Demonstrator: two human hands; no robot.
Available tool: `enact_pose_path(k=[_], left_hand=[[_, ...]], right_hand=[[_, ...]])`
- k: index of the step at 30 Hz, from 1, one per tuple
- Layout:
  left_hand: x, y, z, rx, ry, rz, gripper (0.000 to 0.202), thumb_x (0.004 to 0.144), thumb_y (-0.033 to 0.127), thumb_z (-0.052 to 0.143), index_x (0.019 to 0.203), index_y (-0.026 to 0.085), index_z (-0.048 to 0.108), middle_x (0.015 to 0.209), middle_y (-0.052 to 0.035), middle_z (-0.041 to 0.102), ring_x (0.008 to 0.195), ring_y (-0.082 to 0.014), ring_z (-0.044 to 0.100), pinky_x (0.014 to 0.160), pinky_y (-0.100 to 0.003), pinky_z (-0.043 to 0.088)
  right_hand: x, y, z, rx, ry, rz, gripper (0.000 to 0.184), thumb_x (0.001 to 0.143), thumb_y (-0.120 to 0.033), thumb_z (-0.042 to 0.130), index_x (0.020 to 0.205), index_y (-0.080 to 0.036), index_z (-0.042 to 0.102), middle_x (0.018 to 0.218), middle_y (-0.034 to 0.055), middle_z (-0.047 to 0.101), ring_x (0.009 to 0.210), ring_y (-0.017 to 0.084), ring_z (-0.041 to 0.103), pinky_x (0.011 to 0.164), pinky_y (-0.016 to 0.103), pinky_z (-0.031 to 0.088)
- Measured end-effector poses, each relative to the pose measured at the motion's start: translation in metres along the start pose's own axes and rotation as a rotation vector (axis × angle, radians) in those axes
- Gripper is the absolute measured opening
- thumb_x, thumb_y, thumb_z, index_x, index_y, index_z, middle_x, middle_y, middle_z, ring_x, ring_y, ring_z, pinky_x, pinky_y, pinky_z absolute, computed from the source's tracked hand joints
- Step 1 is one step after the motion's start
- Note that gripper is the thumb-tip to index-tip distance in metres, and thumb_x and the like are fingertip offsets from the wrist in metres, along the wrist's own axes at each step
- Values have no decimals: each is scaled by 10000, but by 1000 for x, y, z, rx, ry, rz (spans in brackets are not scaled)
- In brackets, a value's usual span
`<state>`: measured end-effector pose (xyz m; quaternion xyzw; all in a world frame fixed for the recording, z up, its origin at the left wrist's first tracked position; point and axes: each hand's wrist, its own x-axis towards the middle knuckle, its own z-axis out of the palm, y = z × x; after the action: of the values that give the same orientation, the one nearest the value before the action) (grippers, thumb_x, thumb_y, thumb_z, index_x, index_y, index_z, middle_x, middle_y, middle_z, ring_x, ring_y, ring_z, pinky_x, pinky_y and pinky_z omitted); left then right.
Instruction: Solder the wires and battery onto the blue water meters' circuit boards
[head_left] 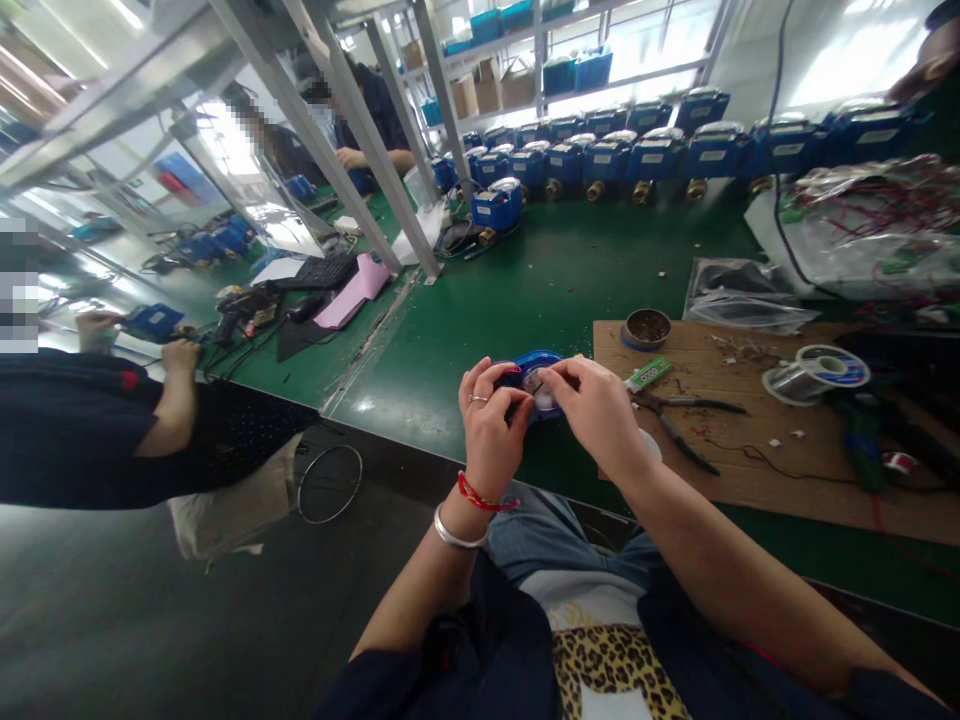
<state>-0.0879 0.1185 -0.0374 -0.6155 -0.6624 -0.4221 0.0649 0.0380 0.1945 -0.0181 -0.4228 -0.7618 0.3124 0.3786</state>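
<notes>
A small round blue device part (538,366) with a pale inner piece is held between both hands, just above the near edge of the green bench (540,290). My left hand (489,420), with a ring, a red cord and a silver bangle, is closed on its left side. My right hand (592,405) pinches its right side, fingertips at the pale centre. Exactly what the fingertips touch is too small to tell.
A brown board (780,480) on my right carries pliers (686,410), a solder spool (821,368), a small round tin (646,328) and a green-white tube (649,373). Blue meters (652,155) line the back. A plastic bag of wires (870,215) lies far right. Other people work at left.
</notes>
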Motion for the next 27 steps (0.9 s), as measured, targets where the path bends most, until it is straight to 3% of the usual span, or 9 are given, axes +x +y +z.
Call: enact_pose_path(k=[5, 10, 18, 22, 27], left_hand=[[-2, 0, -2, -4, -13, -1, 30, 874, 210, 621, 863, 199, 645, 1257, -55, 592, 1343, -242, 369, 1122, -500, 336], [-2, 3, -3, 11, -19, -26, 162, 855, 273, 657, 1001, 206, 635, 1290, -72, 574, 1362, -251, 350, 1137, -510, 309], [2, 9, 3, 54, 41, -49, 89, 864, 287, 642, 903, 208, 643, 1177, -74, 614, 1334, -261, 390, 1140, -533, 285], [3, 11, 5, 75, 43, -58, 98, 888, 235, 599, 814, 218, 661, 1145, -55, 621, 1318, -248, 404, 1143, -539, 268], [1, 7, 7, 77, 42, -42, 120, 902, 219, 575, 828, 216, 669, 1144, -43, 634, 1300, -231, 430, 1149, -523, 260]], right_hand=[[3, 4, -8, 11, -55, 22, 302, 907, -382, 537, 777, -176, 716, 727, 32, 683, 659, 155, 580, 633, 269, 377], [-1, 6, -15, 55, -83, 88, 403, 928, -451, 472, 798, -174, 734, 693, 31, 685, 622, 146, 582, 605, 263, 378], [-5, -3, -2, 175, -75, 92, 288, 862, -412, 552, 795, -181, 710, 745, 30, 698, 652, 151, 589, 632, 259, 430], [-4, -3, 2, 110, -36, 29, 279, 886, -376, 536, 714, -180, 635, 702, 27, 649, 637, 145, 543, 628, 265, 401], [-5, 1, 7, 53, 5, -78, 256, 932, -329, 506, 759, -183, 625, 777, 36, 660, 734, 167, 572, 705, 282, 402]])
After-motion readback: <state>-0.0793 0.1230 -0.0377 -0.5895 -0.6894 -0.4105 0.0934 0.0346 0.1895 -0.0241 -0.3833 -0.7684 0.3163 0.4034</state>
